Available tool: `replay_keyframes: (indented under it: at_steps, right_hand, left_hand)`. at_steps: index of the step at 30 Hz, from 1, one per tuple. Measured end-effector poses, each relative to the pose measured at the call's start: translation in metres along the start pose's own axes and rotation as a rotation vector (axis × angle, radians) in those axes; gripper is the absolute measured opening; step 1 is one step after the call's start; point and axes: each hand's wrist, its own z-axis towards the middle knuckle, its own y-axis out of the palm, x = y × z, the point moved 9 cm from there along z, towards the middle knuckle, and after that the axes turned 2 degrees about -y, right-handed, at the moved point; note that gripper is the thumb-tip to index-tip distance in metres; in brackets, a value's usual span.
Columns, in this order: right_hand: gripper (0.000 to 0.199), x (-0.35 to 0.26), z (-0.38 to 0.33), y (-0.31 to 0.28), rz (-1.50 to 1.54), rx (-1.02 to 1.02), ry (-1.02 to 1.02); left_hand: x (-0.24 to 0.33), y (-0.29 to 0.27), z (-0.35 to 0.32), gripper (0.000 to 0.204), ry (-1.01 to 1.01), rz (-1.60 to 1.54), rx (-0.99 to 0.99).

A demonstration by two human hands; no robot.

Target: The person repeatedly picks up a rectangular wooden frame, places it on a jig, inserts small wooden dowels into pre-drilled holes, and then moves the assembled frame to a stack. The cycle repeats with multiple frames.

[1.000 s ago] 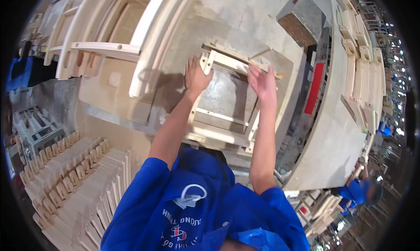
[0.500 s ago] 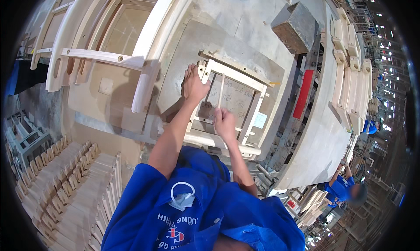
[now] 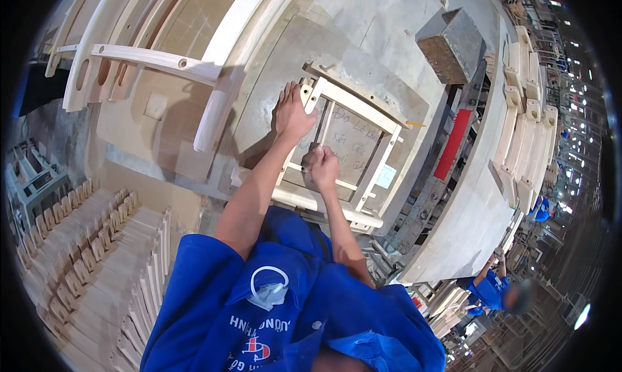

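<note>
On a flat grey worktop (image 3: 382,32), gripping in the closed right hand (image 3: 323,168) a slim pale wooden stick (image 3: 326,123), pointed lengthwise away over the opening of a pale rectangular wooden frame (image 3: 382,158) toward its far rail (image 3: 357,105), and resting the half-open left hand (image 3: 295,118) by its far-left corner.

L hand (image 3: 296,118) on the upper-L corner of a pale wooden frame (image 3: 359,104), frame flat on the grey table (image 3: 363,25). R hand (image 3: 325,169) gripping a thin wooden rod (image 3: 326,124) w/in the frame's outline, rod pointing up twd the top rail. Dark block (image 3: 451,46) upper R, red strip (image 3: 453,144) below it, co-worker (image 3: 490,290) in blue far lower R.
</note>
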Motion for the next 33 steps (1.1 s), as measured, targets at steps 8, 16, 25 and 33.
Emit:
replay_keyframes:
  at_steps: [8,16,25,33]
  right_hand:
    - [0.021,-0.011,0.031,0.029,0.541,0.075,0.278]
    - [0.019,0.004,0.030,0.027,0.718,0.158,0.263]
    - [0.028,0.019,0.006,0.036,0.475,-0.083,0.265]
    - [0.027,0.029,-0.032,-0.125,0.179,0.346,0.208]
  left_hand:
    - [-0.001,-0.002,0.001,0.073,-0.013,-0.028,0.003]
    - [-0.001,-0.004,0.001,0.071,0.012,-0.016,0.049]
    - [0.002,-0.005,-0.001,0.072,-0.023,-0.032,0.002]
    - [0.008,-0.012,0.000,0.072,-0.067,-0.044,-0.019]
